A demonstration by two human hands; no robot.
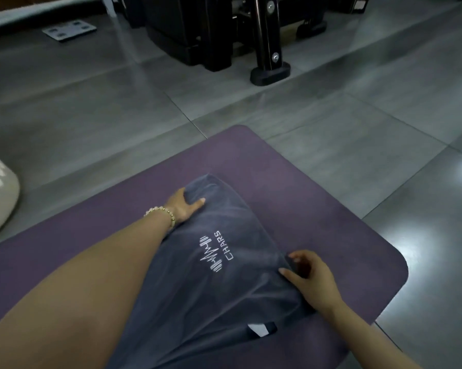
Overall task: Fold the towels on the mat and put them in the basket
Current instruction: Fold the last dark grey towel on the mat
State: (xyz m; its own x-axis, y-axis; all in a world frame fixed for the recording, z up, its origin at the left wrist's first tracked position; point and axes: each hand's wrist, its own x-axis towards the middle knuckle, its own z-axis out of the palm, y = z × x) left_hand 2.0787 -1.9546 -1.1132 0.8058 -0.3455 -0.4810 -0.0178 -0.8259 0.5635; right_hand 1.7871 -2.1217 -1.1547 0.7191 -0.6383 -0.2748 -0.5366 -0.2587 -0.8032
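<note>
Grey towel point(224, 288) on the purple mat point(304, 182): left hand point(183, 206) grips its far corner, right hand point(311, 278) pinches its edge.

Dim, glossy grey tiles cover the floor point(91, 107). A black exercise machine point(197, 30) stands at the far side, its bolted post point(267, 35) foremost. A flat grey plate point(69, 30) lies far left; pale glare point(443, 209) marks the right-hand tiles.

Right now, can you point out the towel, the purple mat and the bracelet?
towel point(224, 288): head view, grey cloth below the logo.
purple mat point(304, 222): head view, bare stretch right of the towel.
bracelet point(170, 214): head view, beads at the left wrist.
</note>
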